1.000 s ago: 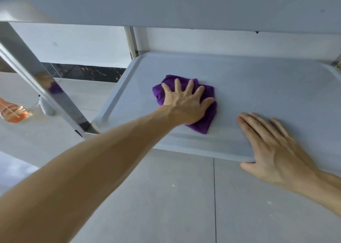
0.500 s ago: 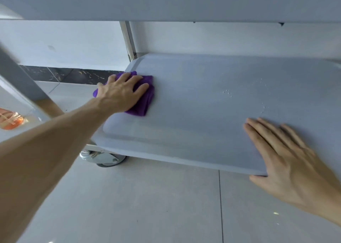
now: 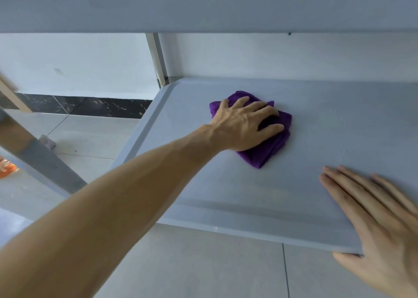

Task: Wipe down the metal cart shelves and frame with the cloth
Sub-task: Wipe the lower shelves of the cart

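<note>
A crumpled purple cloth [image 3: 269,150] lies on the grey lower shelf [image 3: 226,189] of the metal cart, left of its middle. My left hand [image 3: 244,123] presses flat on the cloth with fingers spread and pointing right. My right hand [image 3: 382,220] rests flat on the shelf's front right edge, fingers straight, thumb hanging over the rim. The shelf above [image 3: 203,5] spans the top of the view. A shiny frame post [image 3: 157,60] rises at the shelf's back left corner.
A slanted metal frame leg [image 3: 38,159] crosses the left side. An orange object [image 3: 6,168] lies on the tiled floor [image 3: 203,263] at the far left edge. A white wall with a dark marbled skirting [image 3: 90,105] runs behind the cart.
My left hand has slid the cloth from the shelf's back left corner rightward toward the middle. The right hand stays flat on the front right edge.
</note>
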A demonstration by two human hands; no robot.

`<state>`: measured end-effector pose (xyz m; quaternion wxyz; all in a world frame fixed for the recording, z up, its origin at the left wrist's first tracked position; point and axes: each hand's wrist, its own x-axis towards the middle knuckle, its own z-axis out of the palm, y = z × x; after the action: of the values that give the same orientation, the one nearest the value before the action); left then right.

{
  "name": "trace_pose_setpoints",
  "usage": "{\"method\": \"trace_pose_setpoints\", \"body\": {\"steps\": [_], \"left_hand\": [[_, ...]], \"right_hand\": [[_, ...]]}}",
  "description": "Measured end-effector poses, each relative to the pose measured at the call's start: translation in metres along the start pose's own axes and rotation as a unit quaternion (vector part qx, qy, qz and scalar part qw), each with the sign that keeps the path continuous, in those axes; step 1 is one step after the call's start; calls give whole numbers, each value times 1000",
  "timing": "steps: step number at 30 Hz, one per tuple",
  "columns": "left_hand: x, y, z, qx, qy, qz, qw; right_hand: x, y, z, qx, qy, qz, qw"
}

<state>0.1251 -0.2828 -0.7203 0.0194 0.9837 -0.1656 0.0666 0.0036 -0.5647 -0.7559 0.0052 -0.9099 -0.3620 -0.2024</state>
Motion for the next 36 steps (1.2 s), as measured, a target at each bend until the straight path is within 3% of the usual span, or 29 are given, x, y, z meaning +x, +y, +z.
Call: {"method": "trace_pose_setpoints", "body": {"steps": [2,4,7,9,14,22,26,29,32,36], "left_hand": [[3,-27,-1,3,17,-41,999],[4,-60,-3,17,10,-155,988],[-2,-107,-8,21,-13,-357,934],[-2,-121,-7,9,-21,-410,912],[23,-94,0,-10,-16,-365,931],[34,31,-3,-79,-49,-127,988],[0,66,-19,-192,-89,-36,977],[-30,61,-41,-297,-100,-13,950],[-54,45,-45,-297,-37,-43,953],[-76,29,-33,-165,2,-87,982]], "right_hand": [[0,0,0,-1,-1,0,1000],[0,0,-1,-1,-1,2,1000],[0,0,-3,-9,-13,1,1000],[1,-1,-6,-18,-26,3,999],[3,-7,-13,-27,-77,22,996],[4,-12,-28,-15,-139,39,989],[4,-8,-37,39,-177,44,982],[8,3,-54,221,-200,78,951],[19,14,-71,376,-120,179,901],[59,19,-63,295,19,214,931]]}}
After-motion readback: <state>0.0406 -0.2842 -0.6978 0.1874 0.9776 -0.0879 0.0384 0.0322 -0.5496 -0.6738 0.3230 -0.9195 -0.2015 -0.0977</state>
